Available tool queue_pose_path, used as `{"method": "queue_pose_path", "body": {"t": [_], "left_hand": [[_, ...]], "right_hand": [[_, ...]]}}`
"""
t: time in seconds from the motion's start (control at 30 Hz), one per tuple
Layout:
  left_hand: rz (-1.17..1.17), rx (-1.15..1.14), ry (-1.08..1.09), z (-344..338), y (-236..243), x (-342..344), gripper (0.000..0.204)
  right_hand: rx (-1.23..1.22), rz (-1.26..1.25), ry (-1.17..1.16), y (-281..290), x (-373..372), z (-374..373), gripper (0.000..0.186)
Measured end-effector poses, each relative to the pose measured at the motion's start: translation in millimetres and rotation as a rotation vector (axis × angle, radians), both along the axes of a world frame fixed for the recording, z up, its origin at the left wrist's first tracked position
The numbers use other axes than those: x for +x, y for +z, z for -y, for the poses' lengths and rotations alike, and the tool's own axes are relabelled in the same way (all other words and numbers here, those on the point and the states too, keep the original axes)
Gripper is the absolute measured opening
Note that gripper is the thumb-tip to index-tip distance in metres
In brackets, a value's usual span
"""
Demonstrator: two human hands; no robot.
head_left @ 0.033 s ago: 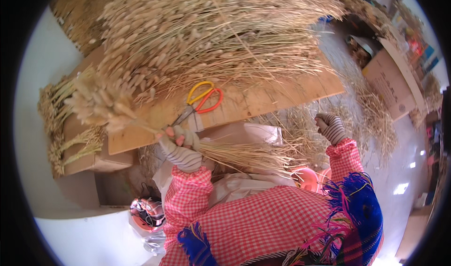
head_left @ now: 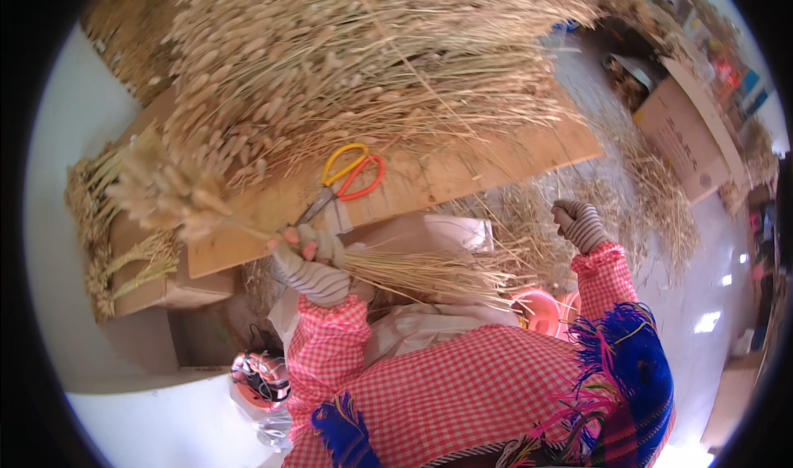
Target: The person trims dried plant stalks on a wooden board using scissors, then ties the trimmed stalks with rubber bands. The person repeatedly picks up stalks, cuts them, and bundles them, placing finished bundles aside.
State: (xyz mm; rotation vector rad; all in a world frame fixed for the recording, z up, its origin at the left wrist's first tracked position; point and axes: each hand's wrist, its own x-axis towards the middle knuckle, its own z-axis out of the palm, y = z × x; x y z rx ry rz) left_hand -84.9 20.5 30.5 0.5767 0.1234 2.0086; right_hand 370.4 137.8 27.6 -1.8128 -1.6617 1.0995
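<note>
My left hand (head_left: 311, 268), in a striped fingerless glove, is closed around a bunch of dried bunny-tail grass (head_left: 169, 191). The fluffy heads fan out to the upper left, and the thin stems (head_left: 429, 274) trail to the right past my wrist. Off to the right, my right hand (head_left: 581, 224) is raised apart from the bunch with fingers curled in. Whether anything small sits in that fist is hidden. Scissors (head_left: 351, 175) with one yellow and one red handle lie on the wooden board (head_left: 487, 166), just beyond my left hand.
A thick layer of dried grass stalks (head_left: 355, 63) covers the far part of the board. Tied bunches (head_left: 144, 257) rest on a cardboard box (head_left: 202, 286) at left. Loose straw (head_left: 652, 212) litters the floor at right, near another carton (head_left: 690, 133). A pink bucket (head_left: 541, 311) stands below my right hand.
The view has shifted slightly, so the board and scissors appear a little further left. Both hands keep the same pose, the left still gripping the bunch.
</note>
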Motion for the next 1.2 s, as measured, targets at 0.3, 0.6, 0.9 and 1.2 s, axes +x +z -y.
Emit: {"method": "queue_pose_path", "body": {"t": [0.3, 0.6, 0.9, 1.2], "left_hand": [[-0.149, -0.051, 0.008, 0.3, 10.1, -6.3, 0.032], [-0.305, 0.031, -0.106, -8.0, 14.8, -17.6, 0.033], [-0.267, -0.044, -0.058, 0.0, 1.0, -72.3, 0.037], [-0.311, 0.040, -0.066, -5.8, 6.9, -47.7, 0.036]], "right_hand": [[-0.719, 0.566, 0.270, -222.3, 86.1, 120.9, 0.046], [-0.713, 0.216, 0.008, -369.0, 61.1, 222.4, 0.021], [-0.533, 0.601, -0.282, -364.9, 98.6, 217.7, 0.035], [-0.596, 0.323, -0.145, -305.7, 127.6, 191.6, 0.027]]}}
